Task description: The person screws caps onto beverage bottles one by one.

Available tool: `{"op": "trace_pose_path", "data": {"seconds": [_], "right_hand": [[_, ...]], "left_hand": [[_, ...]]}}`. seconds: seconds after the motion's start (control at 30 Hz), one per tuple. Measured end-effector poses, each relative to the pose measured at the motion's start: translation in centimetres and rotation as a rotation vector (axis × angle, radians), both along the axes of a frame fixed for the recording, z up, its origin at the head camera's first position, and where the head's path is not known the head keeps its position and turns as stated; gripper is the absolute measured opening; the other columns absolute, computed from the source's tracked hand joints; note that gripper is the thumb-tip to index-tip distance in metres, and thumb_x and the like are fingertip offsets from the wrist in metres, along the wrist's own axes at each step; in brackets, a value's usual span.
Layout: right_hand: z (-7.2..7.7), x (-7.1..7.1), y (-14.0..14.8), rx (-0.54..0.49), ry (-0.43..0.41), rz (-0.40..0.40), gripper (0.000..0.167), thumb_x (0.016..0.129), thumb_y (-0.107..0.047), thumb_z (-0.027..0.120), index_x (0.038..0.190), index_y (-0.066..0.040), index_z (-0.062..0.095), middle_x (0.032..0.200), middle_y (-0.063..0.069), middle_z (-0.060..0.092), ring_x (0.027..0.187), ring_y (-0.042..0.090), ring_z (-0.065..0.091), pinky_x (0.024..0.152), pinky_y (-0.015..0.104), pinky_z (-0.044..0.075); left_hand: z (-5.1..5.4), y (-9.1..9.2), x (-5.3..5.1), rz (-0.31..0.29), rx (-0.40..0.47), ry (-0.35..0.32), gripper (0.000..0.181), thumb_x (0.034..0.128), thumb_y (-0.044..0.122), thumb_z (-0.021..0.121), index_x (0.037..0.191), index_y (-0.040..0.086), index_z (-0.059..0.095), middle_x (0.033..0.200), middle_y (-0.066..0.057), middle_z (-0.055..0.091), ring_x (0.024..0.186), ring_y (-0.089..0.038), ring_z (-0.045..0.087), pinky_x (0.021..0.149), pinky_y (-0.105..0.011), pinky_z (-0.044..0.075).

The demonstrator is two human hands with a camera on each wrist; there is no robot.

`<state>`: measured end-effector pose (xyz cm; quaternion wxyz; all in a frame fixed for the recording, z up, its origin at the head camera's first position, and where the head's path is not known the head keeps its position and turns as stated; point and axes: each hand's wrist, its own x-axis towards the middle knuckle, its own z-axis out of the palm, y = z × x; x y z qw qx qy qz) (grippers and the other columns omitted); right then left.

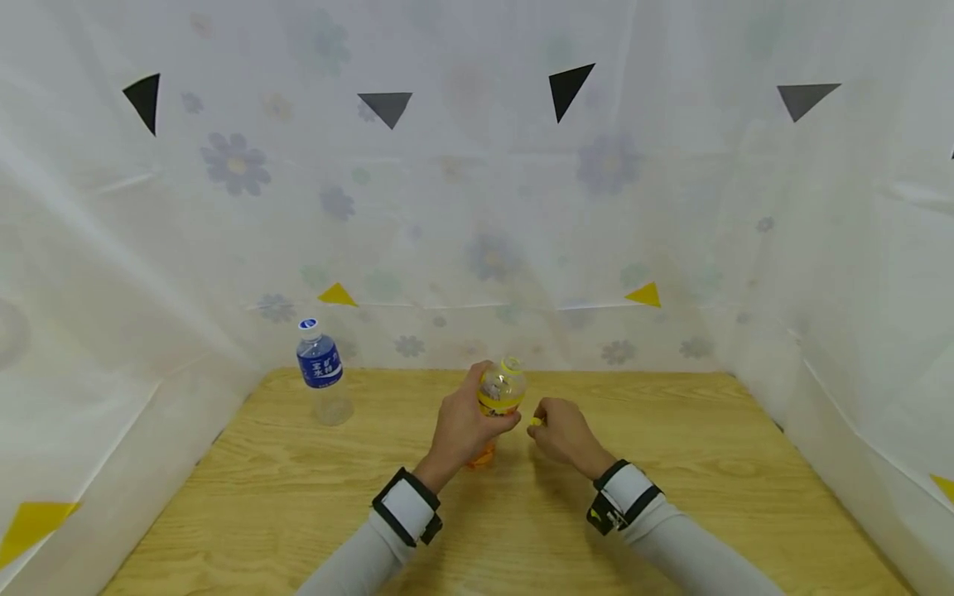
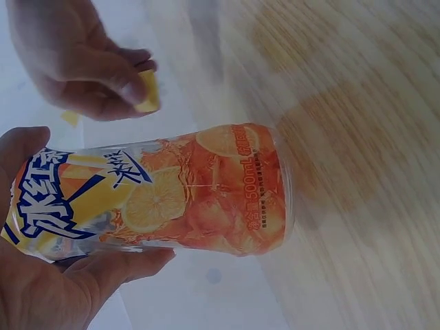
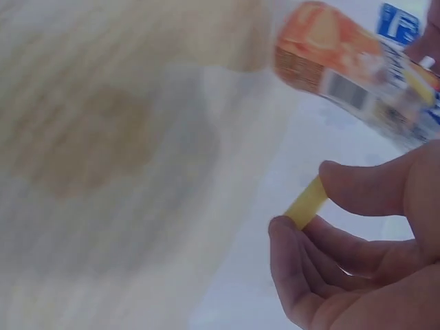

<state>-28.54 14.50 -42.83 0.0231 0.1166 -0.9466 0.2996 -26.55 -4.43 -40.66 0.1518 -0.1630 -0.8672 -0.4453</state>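
My left hand (image 1: 464, 426) grips a clear plastic iced tea bottle (image 1: 503, 383) around its upper part, thumb on one side and fingers on the other. Orange slices and a 500mL mark show on its label (image 2: 220, 185) in the left wrist view. The bottle's mouth (image 1: 510, 364) has no cap on it, and a yellow ring circles the neck. Just to the right, apart from the bottle, my right hand (image 1: 564, 432) pinches a yellow bottle cap (image 3: 306, 203) between thumb and fingertips. Whether the bottle's base touches the table I cannot tell.
A water bottle (image 1: 320, 368) with a blue label and a white-and-blue cap stands at the back left of the wooden table (image 1: 298, 505). Pale flower-patterned sheeting (image 1: 477, 207) rises behind the table and along both sides, with black, grey and yellow triangles on it.
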Motion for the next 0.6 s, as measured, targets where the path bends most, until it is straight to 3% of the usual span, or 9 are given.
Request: {"op": "trace_pose_path", "data": {"seconds": [0.23, 0.43, 0.6], "right_hand": [[4.6, 0.4, 0.2, -0.087, 0.195, -0.012, 0.022, 0.092, -0.012, 0.073, 0.108, 0.001, 0.069, 0.095, 0.013, 0.067, 0.080, 0.023, 0.064, 0.068, 0.040, 0.054], [8.7, 0.9, 0.0, -0.193, 0.383, 0.025, 0.022, 0.094, -0.010, 0.069, 0.114, 0.000, 0.069, 0.098, 0.015, 0.068, 0.083, 0.028, 0.066, 0.073, 0.045, 0.055], [10.8, 1.6, -0.4, -0.247, 0.401, 0.083, 0.025, 0.096, -0.012, 0.068, 0.120, -0.006, 0.069, 0.107, 0.012, 0.070, 0.089, 0.027, 0.069, 0.078, 0.045, 0.057]], "left_hand": [[-0.1, 0.0, -0.1, -0.002, 0.000, 0.006, 0.076, 0.0807, 0.033, 0.085, 0.145, 0.020, 0.046, 0.113, -0.005, 0.070, 0.092, -0.020, 0.069, 0.074, -0.036, 0.057], [-0.2, 0.1, -0.1, -0.006, 0.001, 0.022, 0.076, 0.0803, 0.030, 0.086, 0.144, 0.020, 0.047, 0.115, -0.005, 0.070, 0.093, -0.020, 0.070, 0.076, -0.037, 0.058], [0.0, 0.2, -0.1, -0.013, 0.006, 0.031, 0.076, 0.0796, 0.024, 0.087, 0.144, 0.018, 0.047, 0.112, -0.005, 0.071, 0.092, -0.021, 0.070, 0.075, -0.037, 0.057]]}}
